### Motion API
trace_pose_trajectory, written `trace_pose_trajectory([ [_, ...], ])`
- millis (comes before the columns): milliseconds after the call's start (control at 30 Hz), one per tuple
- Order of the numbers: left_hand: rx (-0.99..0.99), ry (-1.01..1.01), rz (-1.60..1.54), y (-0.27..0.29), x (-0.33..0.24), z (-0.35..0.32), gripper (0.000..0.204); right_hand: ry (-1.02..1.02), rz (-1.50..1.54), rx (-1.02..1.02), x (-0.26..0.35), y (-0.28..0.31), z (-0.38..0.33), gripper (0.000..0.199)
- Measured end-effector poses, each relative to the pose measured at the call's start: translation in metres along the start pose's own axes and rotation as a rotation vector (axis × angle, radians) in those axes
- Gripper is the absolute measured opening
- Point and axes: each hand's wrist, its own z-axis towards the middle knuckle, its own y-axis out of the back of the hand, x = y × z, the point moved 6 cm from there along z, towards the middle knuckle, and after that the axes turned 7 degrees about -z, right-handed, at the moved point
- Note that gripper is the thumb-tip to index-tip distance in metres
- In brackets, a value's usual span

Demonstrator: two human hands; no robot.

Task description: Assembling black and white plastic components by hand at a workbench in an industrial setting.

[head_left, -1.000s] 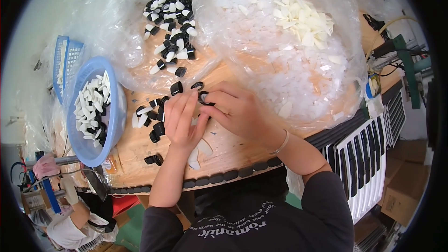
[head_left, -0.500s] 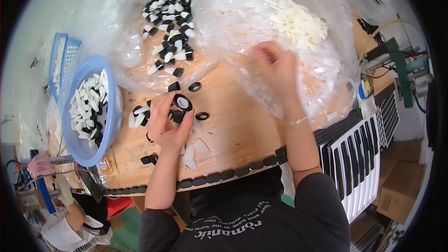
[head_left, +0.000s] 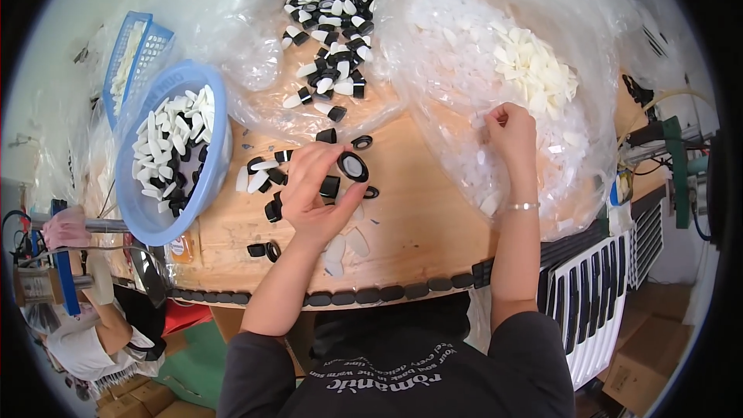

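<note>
My left hand (head_left: 313, 193) is closed around a black round cap (head_left: 353, 166) with a pale disc inside its rim, its open face turned up. Beneath and beside that hand lie black caps (head_left: 326, 136), black rings (head_left: 361, 142) and flat white oval pieces (head_left: 357, 241). Over on the right, my right hand (head_left: 511, 138) has its thumb and fingertips pinched together above a clear plastic sheet (head_left: 433, 120) strewn with small translucent pieces (head_left: 453, 50). Whatever sits in that pinch is too small to make out. Cream-coloured flat pieces (head_left: 535, 70) are heaped just beyond it.
At left stands a blue basin (head_left: 222, 139) of white and black parts, with a blue basket (head_left: 159, 42) behind. Black-and-white parts (head_left: 333, 11) are piled on plastic at the back. Black pads line the table's front edge (head_left: 364, 295). Another person (head_left: 97, 337) works at lower left.
The view has shifted, so the table's contents appear farther right. My right hand, blurred before, is now steady and pinched, slightly closer below the cream heap. The left hand keeps the black cap.
</note>
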Motion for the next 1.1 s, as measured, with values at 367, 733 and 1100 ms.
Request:
trace_pose_trajectory([
  [367,0.045,-0.155,0.332,-0.017,-0.011,0.0,0.048,0.571,0.786,-0.076,0.135,0.024,-0.107,0.012],
  [733,0.072,-0.176,0.354,-0.022,-0.015,0.001,0.049,0.66,0.665,-0.102,0.138,0.012,-0.115,0.013],
  [1100,0.051,-0.158,0.312,-0.014,-0.013,0.002,0.048,0.636,0.751,0.057,0.144,0.007,-0.118,0.013],
])
